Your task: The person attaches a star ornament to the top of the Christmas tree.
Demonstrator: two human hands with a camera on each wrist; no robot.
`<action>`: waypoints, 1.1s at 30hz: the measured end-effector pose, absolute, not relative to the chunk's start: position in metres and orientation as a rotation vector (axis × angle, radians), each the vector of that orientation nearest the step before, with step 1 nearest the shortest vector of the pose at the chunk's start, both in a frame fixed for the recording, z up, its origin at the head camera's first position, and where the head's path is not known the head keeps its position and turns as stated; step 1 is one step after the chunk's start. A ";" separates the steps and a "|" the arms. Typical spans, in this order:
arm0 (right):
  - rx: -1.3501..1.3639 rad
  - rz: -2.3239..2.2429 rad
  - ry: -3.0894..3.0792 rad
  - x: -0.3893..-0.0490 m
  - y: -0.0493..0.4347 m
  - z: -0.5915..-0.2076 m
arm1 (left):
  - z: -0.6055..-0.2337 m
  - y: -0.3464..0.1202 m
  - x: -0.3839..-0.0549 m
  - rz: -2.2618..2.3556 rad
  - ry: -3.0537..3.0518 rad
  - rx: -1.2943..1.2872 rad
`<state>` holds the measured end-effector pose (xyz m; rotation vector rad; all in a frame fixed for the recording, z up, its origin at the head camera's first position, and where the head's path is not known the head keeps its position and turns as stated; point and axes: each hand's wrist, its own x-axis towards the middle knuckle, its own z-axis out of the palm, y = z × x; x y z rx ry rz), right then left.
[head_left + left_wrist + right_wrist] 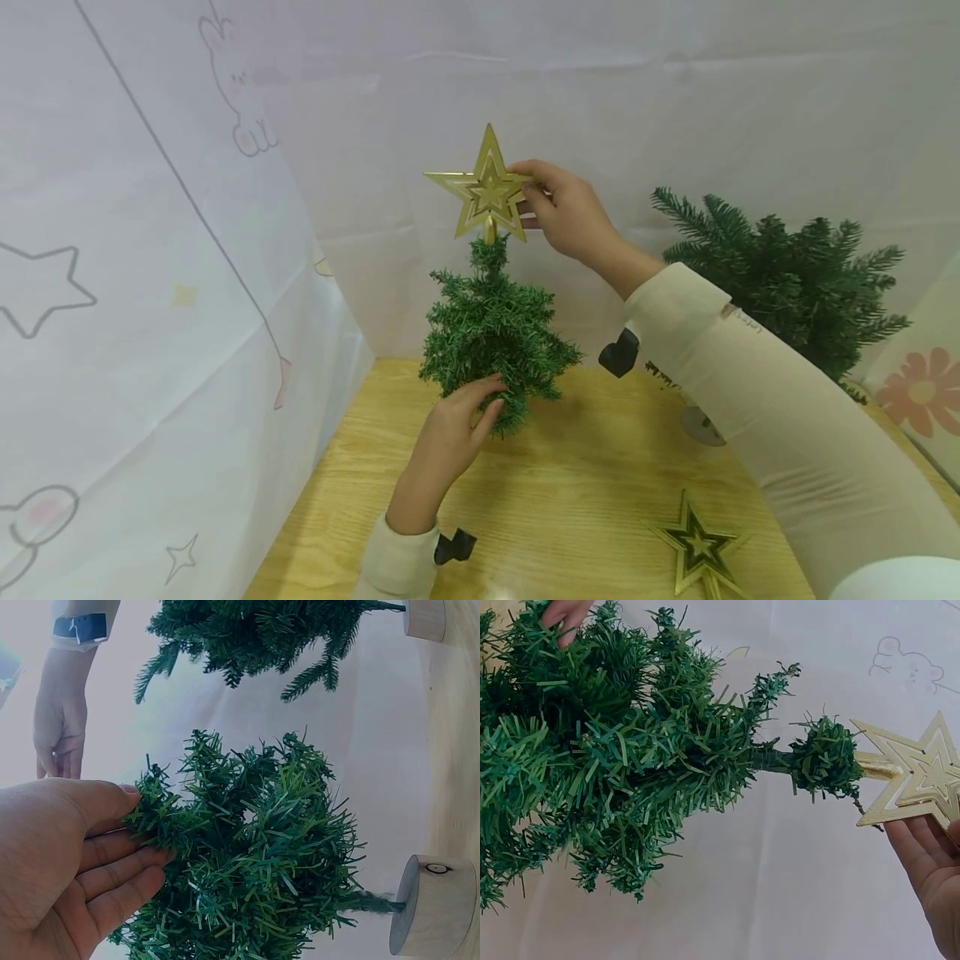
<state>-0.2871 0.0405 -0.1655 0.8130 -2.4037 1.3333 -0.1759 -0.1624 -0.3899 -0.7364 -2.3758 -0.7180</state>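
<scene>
A small green artificial Christmas tree stands on the wooden table, with a gold star tree topper upright at its tip. My right hand grips the star by its right-hand point, thumb in front and fingers behind. In the right wrist view the star's gold stem meets the tree's top tuft. My left hand is low at the tree's front. Its thumb and fingers hold a branch tip between them in the left wrist view. The tree has a round wooden base.
A second, darker green tree stands at the right, partly behind my right sleeve. Another gold star topper lies on the wooden table near the front right. A printed white cloth hangs behind and at the left.
</scene>
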 end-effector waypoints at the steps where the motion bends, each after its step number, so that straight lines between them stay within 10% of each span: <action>1: 0.813 1.332 -2.413 -0.287 0.041 -0.165 | -0.390 -0.162 -0.176 -0.718 -2.375 -0.735; 33: 0.792 1.352 -2.536 -0.288 0.040 -0.153 | -0.389 -0.162 -0.177 -0.700 -2.378 -0.756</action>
